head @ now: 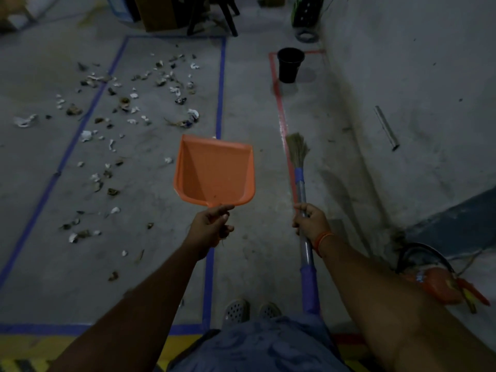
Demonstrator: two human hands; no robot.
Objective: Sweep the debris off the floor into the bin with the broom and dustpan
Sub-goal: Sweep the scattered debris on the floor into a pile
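The dim light blurs the scattered white and brown scraps of debris (pixel 126 108) – too many to count – lying mostly inside the blue tape rectangle (pixel 220 84). The left hand (pixel 212 228) grips one orange plastic dustpan (pixel 214 171); the right hand (pixel 311 220) clasps one straw-headed, metal-handled broom (pixel 300 170), its end hidden. One black bin (pixel 290 64) stands apart.

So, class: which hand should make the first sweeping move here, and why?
Probably the right hand: it grips the broom. The left hand holds the empty dustpan, and the debris lies unswept.
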